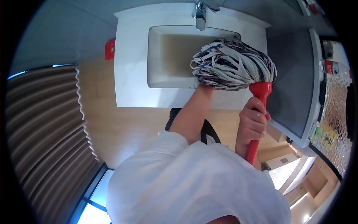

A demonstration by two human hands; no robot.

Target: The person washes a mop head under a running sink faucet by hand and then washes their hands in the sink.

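Note:
A mop [235,64] with a head of white and dark fabric strips lies over the right part of a white sink basin [153,56] that holds cloudy water. Its strips spread across the basin's right and front rims. My right hand [253,121] is closed around the mop's red handle, just below the red socket. My left forearm reaches up to the front of the basin, and my left hand is hidden beneath the strips, so its fingers do not show.
A chrome faucet [200,16] stands behind the basin on the white countertop [130,74]. A red object [110,49] is beside the counter's left edge. At the right stands a grey panel [291,82]; a pleated brown curtain [44,112] hangs at the left.

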